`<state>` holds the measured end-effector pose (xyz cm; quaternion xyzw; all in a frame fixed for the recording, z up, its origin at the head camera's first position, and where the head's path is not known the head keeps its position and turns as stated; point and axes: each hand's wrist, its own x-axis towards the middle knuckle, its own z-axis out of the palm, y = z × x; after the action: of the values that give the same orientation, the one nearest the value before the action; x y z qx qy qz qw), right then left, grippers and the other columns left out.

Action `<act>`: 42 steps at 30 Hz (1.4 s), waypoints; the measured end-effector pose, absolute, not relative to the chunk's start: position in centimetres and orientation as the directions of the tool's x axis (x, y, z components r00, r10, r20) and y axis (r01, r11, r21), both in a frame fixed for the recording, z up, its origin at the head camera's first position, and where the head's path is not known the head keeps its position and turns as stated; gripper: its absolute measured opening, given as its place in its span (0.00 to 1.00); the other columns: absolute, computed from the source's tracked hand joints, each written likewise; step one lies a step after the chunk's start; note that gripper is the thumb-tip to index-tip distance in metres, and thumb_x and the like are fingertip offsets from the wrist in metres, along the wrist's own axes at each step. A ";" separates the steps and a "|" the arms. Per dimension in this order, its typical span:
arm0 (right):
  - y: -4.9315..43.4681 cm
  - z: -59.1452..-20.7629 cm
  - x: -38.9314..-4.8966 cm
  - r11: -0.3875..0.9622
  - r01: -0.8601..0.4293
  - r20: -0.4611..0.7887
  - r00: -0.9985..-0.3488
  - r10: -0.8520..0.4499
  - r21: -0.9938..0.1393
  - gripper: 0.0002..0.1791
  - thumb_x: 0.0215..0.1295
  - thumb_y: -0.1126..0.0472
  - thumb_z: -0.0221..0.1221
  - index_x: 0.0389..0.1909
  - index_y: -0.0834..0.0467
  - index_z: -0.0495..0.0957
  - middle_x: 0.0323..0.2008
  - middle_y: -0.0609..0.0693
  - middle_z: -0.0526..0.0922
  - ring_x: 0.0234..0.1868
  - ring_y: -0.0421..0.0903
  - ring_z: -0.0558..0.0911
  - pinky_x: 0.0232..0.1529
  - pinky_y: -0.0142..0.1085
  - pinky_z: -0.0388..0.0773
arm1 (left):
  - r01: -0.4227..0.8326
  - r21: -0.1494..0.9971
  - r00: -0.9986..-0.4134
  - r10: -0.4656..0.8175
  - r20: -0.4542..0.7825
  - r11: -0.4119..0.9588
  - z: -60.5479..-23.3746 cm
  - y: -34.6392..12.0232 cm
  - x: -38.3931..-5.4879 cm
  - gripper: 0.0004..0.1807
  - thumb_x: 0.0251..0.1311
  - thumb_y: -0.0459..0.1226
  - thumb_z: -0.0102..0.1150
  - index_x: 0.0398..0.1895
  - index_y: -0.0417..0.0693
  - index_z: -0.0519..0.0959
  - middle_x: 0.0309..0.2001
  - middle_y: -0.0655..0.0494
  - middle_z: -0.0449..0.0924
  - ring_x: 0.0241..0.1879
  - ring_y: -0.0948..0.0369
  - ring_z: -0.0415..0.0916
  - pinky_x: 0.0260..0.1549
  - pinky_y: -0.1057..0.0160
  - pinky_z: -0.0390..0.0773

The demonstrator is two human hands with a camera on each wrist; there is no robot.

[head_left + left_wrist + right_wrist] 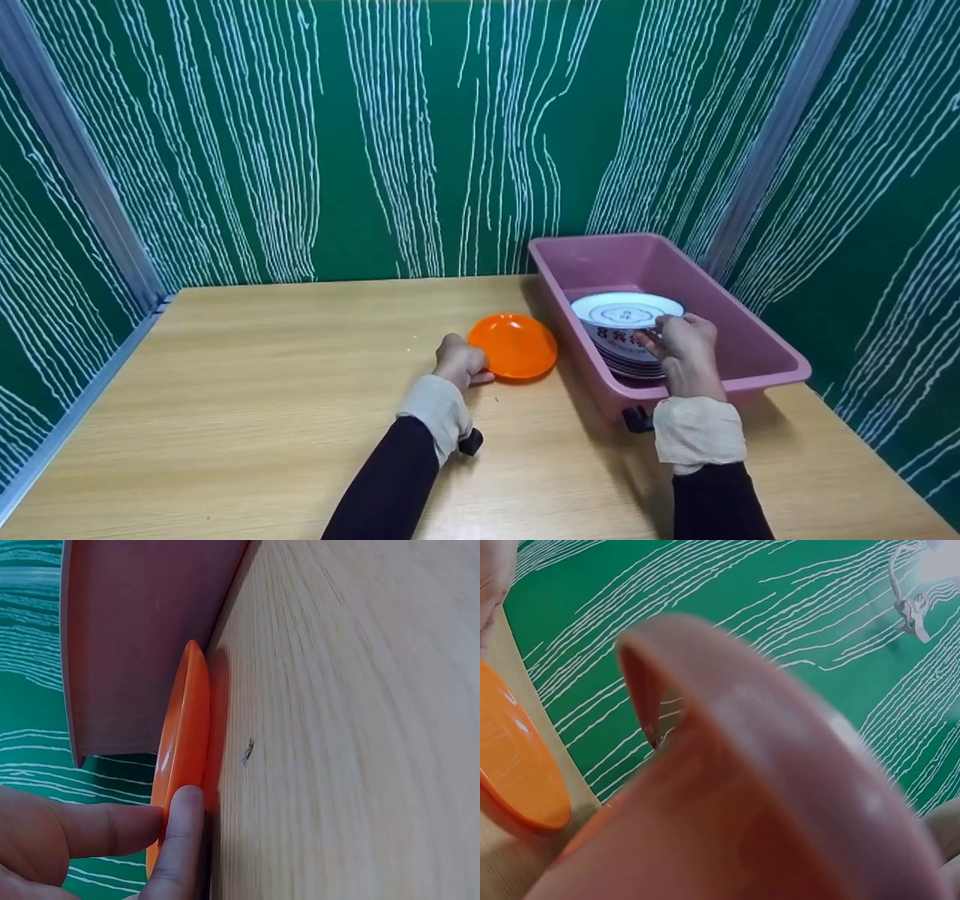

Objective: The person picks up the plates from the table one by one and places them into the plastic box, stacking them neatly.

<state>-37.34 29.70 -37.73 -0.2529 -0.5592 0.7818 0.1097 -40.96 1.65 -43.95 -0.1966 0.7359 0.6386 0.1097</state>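
Note:
An orange plate (513, 346) is low over the wooden table, just left of the pink tub. My left hand (460, 360) pinches its near-left rim between thumb and fingers; the left wrist view shows the plate (180, 742) edge-on, close to the tabletop. Inside the tub (727, 337), my right hand (684, 349) grips the right edge of a white plate (619, 309) with a printed centre. That plate is above a stack of patterned plates (626, 349) at the tub's near left. In the right wrist view the tub's rim (742, 712) hides the white plate.
The tub stands at the table's right side, its long wall beside the orange plate. Green panels (450, 150) with white wavy lines close off the back and sides. Bare wooden tabletop (262, 390) spreads to the left.

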 end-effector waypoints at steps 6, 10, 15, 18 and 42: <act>30.1 -37.8 -37.1 -0.368 0.145 -0.303 -0.855 0.420 -0.919 0.34 0.72 0.76 0.39 0.78 0.69 0.46 0.49 0.61 0.75 0.35 0.44 0.83 0.43 0.37 0.87 | -0.412 0.904 -0.907 -0.148 -0.395 0.113 -44.0 1.7 -40.9 0.28 0.53 0.14 0.57 0.59 0.32 0.67 0.51 0.40 0.71 0.22 0.58 0.82 0.33 0.62 0.88; 30.4 -37.8 -36.7 -0.393 0.167 -0.331 -0.856 0.397 -0.904 0.33 0.76 0.70 0.42 0.79 0.66 0.46 0.37 0.56 0.80 0.35 0.44 0.85 0.42 0.36 0.87 | -0.392 0.914 -0.915 -0.145 -0.376 0.102 -44.2 1.9 -41.0 0.24 0.52 0.14 0.56 0.54 0.33 0.68 0.48 0.41 0.72 0.21 0.58 0.82 0.30 0.62 0.88; 30.6 -37.7 -36.4 -0.410 0.211 -0.379 -0.839 0.391 -0.888 0.21 0.77 0.56 0.50 0.65 0.59 0.63 0.30 0.49 0.82 0.31 0.43 0.84 0.34 0.36 0.87 | -0.379 0.924 -0.920 -0.130 -0.370 0.050 -44.4 1.9 -40.8 0.21 0.50 0.14 0.56 0.46 0.35 0.67 0.44 0.42 0.71 0.17 0.60 0.79 0.30 0.62 0.88; 30.5 -37.8 -36.7 -0.399 0.240 -0.406 -0.819 0.406 -0.885 0.20 0.76 0.52 0.53 0.61 0.56 0.63 0.29 0.47 0.81 0.29 0.41 0.82 0.30 0.37 0.85 | -0.381 0.924 -0.918 -0.137 -0.373 0.040 -44.5 1.6 -40.6 0.22 0.50 0.14 0.57 0.47 0.34 0.67 0.44 0.42 0.71 0.17 0.60 0.78 0.31 0.61 0.88; 30.8 -37.1 -36.7 -0.642 0.145 -0.393 -0.881 0.263 -0.753 0.18 0.78 0.59 0.50 0.63 0.58 0.64 0.31 0.49 0.82 0.33 0.39 0.83 0.38 0.30 0.85 | -0.357 0.932 -0.916 -0.170 -0.362 -0.060 -44.7 1.5 -40.4 0.27 0.52 0.17 0.55 0.59 0.29 0.69 0.46 0.41 0.76 0.25 0.58 0.80 0.32 0.62 0.88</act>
<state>-36.75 30.81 -37.06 -0.2416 -0.4217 0.8733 0.0338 -40.43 1.55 -44.74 -0.1932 0.6821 0.7021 0.0667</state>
